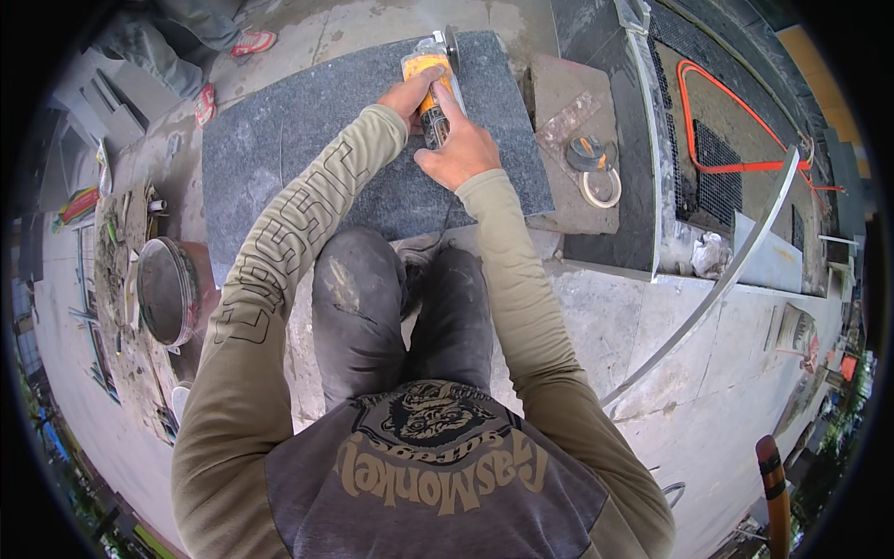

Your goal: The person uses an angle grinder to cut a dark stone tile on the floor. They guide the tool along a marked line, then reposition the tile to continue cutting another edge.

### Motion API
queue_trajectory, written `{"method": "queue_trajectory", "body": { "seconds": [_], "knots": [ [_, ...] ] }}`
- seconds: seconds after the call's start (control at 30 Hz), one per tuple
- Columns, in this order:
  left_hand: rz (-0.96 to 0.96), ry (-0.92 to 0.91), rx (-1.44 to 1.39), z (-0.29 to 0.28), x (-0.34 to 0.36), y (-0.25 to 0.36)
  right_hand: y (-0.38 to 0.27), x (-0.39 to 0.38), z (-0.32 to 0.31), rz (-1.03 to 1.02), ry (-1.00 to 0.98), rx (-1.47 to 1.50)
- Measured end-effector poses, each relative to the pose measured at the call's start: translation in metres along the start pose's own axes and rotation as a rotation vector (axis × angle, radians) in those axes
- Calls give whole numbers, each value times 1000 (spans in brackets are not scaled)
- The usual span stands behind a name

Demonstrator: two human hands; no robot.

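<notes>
A yellow and black angle grinder (435, 118) is over the far part of a speckled dark grey stone slab (317, 130). Its cutting disc (453, 47) stands on edge at the slab's far side; I cannot tell whether it touches the stone. My left hand (408, 97) wraps round the tool from the left, close behind its head. From the right, my right hand (463, 149) holds its body, the index finger stretched along it and the thumb toward the rear end. The slab lies just beyond my bent knees.
Another person's legs and red shoes (251, 43) are at the far left. A bucket (168, 291) stands at left. Right of the slab, a board (582, 88) bears a tape roll (603, 190). Farther right are an orange tubular frame (687, 112) and a long metal strip (712, 303).
</notes>
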State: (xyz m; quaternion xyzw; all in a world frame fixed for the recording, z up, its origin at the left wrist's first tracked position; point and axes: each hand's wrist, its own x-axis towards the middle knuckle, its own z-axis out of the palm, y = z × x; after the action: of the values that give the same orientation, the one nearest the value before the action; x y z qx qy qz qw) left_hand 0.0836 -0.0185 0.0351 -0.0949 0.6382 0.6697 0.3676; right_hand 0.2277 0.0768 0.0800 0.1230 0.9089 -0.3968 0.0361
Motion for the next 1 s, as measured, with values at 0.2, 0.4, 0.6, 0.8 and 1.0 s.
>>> {"method": "queue_trajectory", "body": {
  "seconds": [0.2, 0.4, 0.6, 0.8, 1.0],
  "knots": [
    [2, 17, 69, 3, -1, 2, 1, 5, 1, 27, -2, 18],
    [37, 31, 69, -5, 28, 5, 6, 30, 12, 22, 8, 13],
    [18, -13, -16, -12, 41, 12, 3, 45, 15, 50, 8, 3],
    [-23, -94, -22, -12, 12, 12, 6, 24, 17, 7, 32, -6],
    [2, -20, 83, 0, -6, 0, 11, 3, 11, 0, 18, 11]
  ]
}}
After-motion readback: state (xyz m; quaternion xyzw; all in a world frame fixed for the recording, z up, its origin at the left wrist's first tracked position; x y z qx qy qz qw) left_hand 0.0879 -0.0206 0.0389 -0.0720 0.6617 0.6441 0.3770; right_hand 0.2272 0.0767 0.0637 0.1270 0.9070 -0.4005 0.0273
